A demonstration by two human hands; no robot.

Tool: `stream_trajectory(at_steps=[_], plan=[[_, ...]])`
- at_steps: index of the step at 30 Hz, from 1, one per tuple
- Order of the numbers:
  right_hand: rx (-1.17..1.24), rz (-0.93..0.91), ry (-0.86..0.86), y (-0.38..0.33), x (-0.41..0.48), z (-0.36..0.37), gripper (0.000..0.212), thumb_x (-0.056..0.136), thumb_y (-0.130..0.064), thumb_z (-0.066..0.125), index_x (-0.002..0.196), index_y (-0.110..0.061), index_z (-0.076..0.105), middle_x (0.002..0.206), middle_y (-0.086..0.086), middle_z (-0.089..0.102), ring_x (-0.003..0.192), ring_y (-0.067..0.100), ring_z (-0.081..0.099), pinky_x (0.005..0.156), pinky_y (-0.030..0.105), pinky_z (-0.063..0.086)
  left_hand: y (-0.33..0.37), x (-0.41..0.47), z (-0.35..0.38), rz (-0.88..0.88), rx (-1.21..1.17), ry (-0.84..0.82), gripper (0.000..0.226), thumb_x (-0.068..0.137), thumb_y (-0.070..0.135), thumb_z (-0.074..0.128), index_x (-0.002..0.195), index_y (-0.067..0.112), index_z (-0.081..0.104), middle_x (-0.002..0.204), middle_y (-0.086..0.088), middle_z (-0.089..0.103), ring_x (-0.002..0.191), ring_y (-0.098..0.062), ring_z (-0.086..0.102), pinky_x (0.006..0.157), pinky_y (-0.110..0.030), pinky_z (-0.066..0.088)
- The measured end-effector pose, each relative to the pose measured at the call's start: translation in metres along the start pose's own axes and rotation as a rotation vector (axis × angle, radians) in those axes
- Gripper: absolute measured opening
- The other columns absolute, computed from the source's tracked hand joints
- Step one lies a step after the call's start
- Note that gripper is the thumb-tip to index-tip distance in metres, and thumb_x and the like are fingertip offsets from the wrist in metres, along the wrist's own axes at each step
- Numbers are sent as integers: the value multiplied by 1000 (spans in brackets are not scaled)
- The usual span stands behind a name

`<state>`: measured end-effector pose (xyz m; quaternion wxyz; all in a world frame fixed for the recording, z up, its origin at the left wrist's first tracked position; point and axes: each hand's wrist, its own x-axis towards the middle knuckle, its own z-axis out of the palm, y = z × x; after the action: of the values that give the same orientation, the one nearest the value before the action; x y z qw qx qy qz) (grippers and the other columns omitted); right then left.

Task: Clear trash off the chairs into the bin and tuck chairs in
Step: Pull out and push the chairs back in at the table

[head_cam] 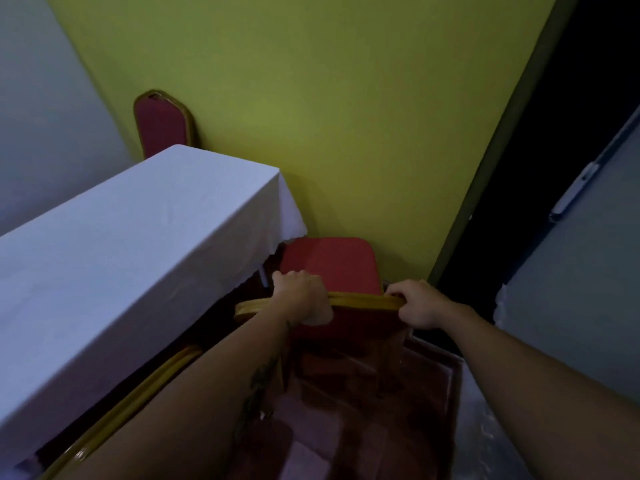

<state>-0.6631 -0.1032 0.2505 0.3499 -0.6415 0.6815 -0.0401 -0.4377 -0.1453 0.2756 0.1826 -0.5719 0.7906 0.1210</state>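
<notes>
I hold the chair [329,261] by its gold backrest rail, left grip [304,297] and right grip [420,304] both wrapped around it. Its seat sits just right of the desk [121,244], partly under the cloth [291,209]. Pushing crooked, I may snag the cloth or hit the wall [346,116].

One view only, worn on the head, looking forward and steeply down. Wide-angle, with straight edges bowed toward the frame borders. Close over both forearms, which enter from the bottom edge and reach away from the lens to the left hand [303,296] and right hand [420,304] on the gilt top rail of a red chair [330,263] at mid-frame. Nearest on the left, the white-clothed desk [114,244], running off the lower left corner. Farther off, facing the lens, a yellow-green wall [329,98]. At right, a dark doorway [540,188].
</notes>
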Motion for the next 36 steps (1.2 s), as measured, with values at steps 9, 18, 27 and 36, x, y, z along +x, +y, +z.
stream_trajectory(at_steps=[9, 18, 27, 36], plan=[[236, 240, 328, 43, -45, 24, 33, 77, -3, 50, 88, -31, 64, 89, 10, 63, 77, 28, 61, 65, 37, 49, -25, -4, 32, 267, -438, -228, 50, 70, 30, 74, 118, 23, 60, 107, 1, 63, 97, -20, 61, 76, -32, 49], [999, 539, 742, -16, -48, 74, 74, 88, -4, 39, 156, -22, 17, 145, 11, 41, 117, 33, 52, 88, 46, 51, -72, -9, 66, 226, -437, -135, 41, 78, 16, 59, 119, 23, 64, 85, 5, 64, 80, -20, 65, 63, -25, 49], [1600, 575, 739, -80, -39, 99, 89, 81, -17, 73, 151, -19, 18, 125, 16, 57, 106, 34, 62, 90, 58, 53, -39, -33, 68, 249, -329, -244, 39, 77, 20, 51, 115, 13, 61, 102, -7, 60, 94, -30, 62, 70, -37, 51], [1446, 504, 534, -43, -67, 80, 50, 77, -6, 58, 121, -19, 38, 90, 13, 52, 78, 29, 61, 65, 51, 57, -17, -58, 70, 418, -277, -293, 20, 71, 32, 66, 75, 21, 51, 85, -4, 61, 78, -23, 62, 59, -31, 50]])
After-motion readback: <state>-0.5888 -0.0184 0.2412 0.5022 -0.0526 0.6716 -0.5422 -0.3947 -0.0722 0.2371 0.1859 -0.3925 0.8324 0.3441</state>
